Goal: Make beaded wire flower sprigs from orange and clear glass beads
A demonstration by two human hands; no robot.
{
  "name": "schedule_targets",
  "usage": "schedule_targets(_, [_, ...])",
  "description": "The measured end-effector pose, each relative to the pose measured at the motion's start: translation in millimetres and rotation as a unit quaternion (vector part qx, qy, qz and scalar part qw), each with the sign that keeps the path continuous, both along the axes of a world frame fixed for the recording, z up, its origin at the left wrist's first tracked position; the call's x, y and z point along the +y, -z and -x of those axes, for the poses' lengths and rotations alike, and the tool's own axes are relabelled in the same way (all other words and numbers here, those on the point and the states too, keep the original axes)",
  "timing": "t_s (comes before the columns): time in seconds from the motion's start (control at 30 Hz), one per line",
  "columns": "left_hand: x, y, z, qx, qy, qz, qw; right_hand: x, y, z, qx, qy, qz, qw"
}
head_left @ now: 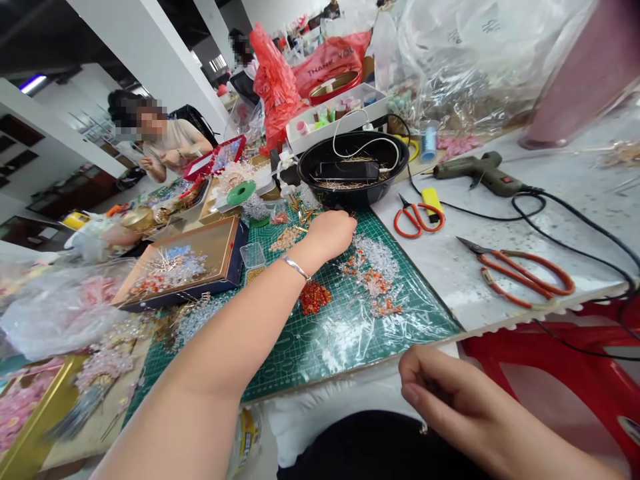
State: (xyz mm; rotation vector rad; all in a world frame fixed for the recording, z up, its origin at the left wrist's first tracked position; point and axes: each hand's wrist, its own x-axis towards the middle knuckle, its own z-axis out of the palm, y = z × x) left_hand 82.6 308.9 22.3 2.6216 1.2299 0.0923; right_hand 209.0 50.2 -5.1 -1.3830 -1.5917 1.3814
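Observation:
My left hand [333, 235] reaches across the green cutting mat [295, 357], close in front of the black bowl [345, 193]. Its fingers are bent downward and pressed together; whatever is at the tips is hidden. Below that hand lies a pile of red-orange beads [315, 297]. Just right of it are clear beads [377, 257] and orange-and-clear bead clusters [375, 283] on plastic film. Gold tube-shaped pieces [301, 212] sit left of the hand. My right hand [443, 393] is curled closed before the mat's front edge, above my lap; its inside is hidden.
Orange-handled pliers [525, 270], small red-handled scissors [417, 220] and a glue gun [480, 175] with a trailing cord lie on the right. A shallow box [233, 250] holding beaded stems stands left. A phone [347, 172] rests in the bowl. Another person [173, 143] sits at the far left.

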Motion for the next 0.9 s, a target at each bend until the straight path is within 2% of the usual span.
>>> schedule_targets(0.1, [-23.1, -21.9, 13.0, -0.087, -0.023, 0.020, 0.996, -0.6, 2.7, -2.7, 0.031, 0.064, -0.002, 0.997])
schedule_targets(0.17, [-55.6, -34.1, 25.7, -0.178, -0.042, 0.072, 0.981, -1.4, 0.2, -3.9, 0.050, 0.113, -0.009, 0.992])
schedule_targets(0.2, [-75.8, -37.5, 32.2, -0.327, -0.079, 0.192, 0.922, -1.8, -2.1, -3.5, 0.061, 0.137, -0.016, 0.989])
schedule_targets(0.23, [-97.4, -38.8, 38.2, -0.441, -0.109, 0.321, 0.831, -2.1, -4.8, -2.2, 0.072, 0.158, -0.027, 0.984])
schedule_targets(0.27, [-118.9, -38.0, 43.4, -0.508, -0.137, 0.425, 0.737, -2.3, -7.5, 0.1, 0.084, 0.176, -0.041, 0.980])
schedule_targets(0.3, [-139.2, -35.4, 47.5, -0.536, -0.165, 0.506, 0.656, -2.5, -10.2, 3.4, 0.095, 0.189, -0.056, 0.976])
schedule_targets(0.33, [-157.0, -31.7, 50.6, -0.552, -0.192, 0.556, 0.590, -2.6, -12.5, 7.4, 0.107, 0.198, -0.070, 0.972])
schedule_targets(0.37, [-171.6, -27.5, 52.7, -0.562, -0.213, 0.589, 0.540, -2.7, -14.5, 11.8, 0.115, 0.202, -0.081, 0.969])
schedule_targets(0.4, [-182.9, -23.5, 54.1, -0.568, -0.227, 0.610, 0.504, -2.7, -16.2, 16.5, 0.120, 0.203, -0.089, 0.968])
schedule_targets(0.43, [-190.8, -20.1, 55.1, -0.574, -0.237, 0.620, 0.479, -2.7, -17.7, 21.0, 0.124, 0.203, -0.093, 0.967])
schedule_targets(0.5, [-198.8, -16.5, 56.9, -0.585, -0.245, 0.627, 0.453, -2.8, -20.4, 28.7, 0.124, 0.199, -0.099, 0.967])
schedule_targets(0.57, [-200.9, -16.8, 59.1, -0.592, -0.247, 0.624, 0.445, -2.9, -23.0, 33.8, 0.119, 0.198, -0.107, 0.967])
schedule_targets(0.9, [-206.8, -21.9, 63.7, -0.609, -0.240, 0.605, 0.454, -9.8, -24.7, 38.4, 0.092, 0.206, -0.124, 0.966])
